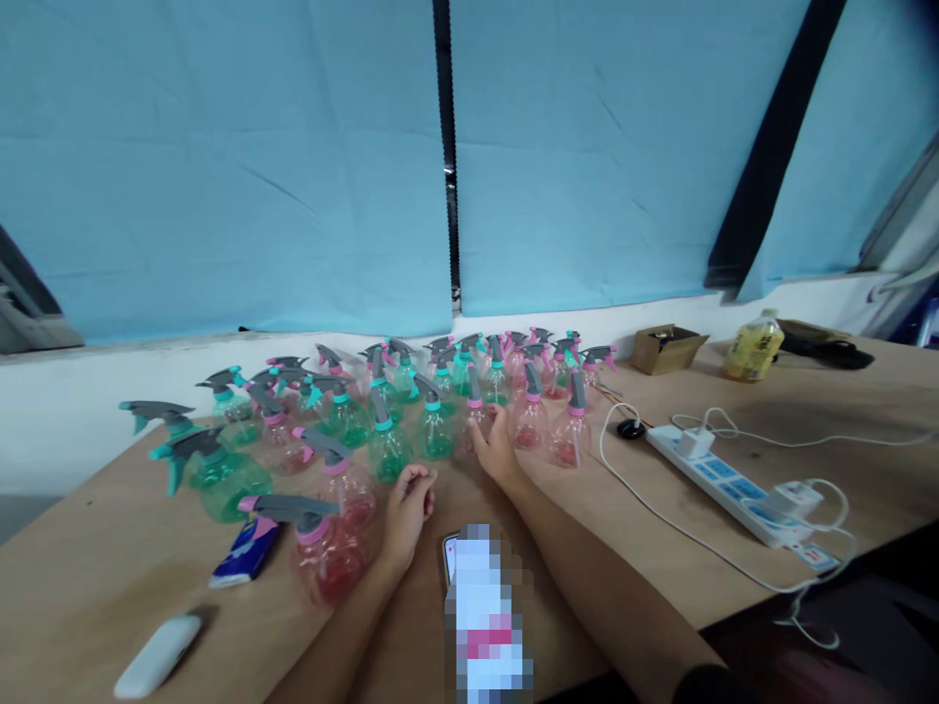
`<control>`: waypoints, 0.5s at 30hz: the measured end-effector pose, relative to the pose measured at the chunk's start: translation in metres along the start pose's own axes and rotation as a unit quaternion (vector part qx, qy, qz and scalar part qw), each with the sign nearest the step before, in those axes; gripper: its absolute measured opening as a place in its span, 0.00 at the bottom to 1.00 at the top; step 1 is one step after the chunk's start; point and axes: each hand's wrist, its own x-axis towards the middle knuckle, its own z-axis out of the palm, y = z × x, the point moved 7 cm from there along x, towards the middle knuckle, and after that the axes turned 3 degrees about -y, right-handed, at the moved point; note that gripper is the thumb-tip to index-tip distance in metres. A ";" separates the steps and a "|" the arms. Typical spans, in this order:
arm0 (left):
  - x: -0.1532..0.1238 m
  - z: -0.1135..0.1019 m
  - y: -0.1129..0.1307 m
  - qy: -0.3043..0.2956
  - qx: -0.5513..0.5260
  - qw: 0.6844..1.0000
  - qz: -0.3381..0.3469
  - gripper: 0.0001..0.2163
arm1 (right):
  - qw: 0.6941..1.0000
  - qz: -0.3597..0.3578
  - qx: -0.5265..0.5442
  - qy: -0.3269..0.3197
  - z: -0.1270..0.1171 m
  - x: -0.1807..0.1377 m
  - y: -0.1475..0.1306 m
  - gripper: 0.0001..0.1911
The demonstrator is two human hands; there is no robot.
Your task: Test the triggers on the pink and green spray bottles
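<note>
My right hand (497, 448) is wrapped round the side of a clear pink spray bottle (473, 416) with a grey trigger head and pink collar, which stands upright in the front row. My left hand (409, 504) rests low over the table with its fingers curled in, and nothing shows in it. Just behind that hand stands a green spray bottle (390, 452); another green spray bottle (436, 430) is between the two hands. To the right of my right hand are two more pink spray bottles (529, 425). Several pink and green ones crowd the table behind and to the left.
A blurred-out phone (488, 626) lies between my forearms. At left are a blue packet (247, 552) and a white case (157, 657). A power strip (723, 484) with cables, a small cardboard box (667, 349) and a yellow drink bottle (754, 347) are at right.
</note>
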 end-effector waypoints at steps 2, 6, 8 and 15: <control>0.000 0.001 0.001 0.000 0.000 1.000 -0.001 0.13 | 1.000 0.005 0.020 -0.006 0.001 0.001 0.003 0.25; -0.001 0.002 0.001 -0.002 0.002 1.000 -0.005 0.13 | 0.999 0.008 0.029 -0.039 0.007 -0.002 0.009 0.28; -0.001 0.002 0.002 -0.001 0.004 1.000 -0.005 0.13 | 0.999 0.007 0.035 -0.040 0.008 -0.004 0.011 0.29; 0.000 0.000 0.002 0.001 0.012 1.000 0.001 0.13 | 0.999 -0.028 0.003 0.036 -0.018 -0.007 -0.017 0.27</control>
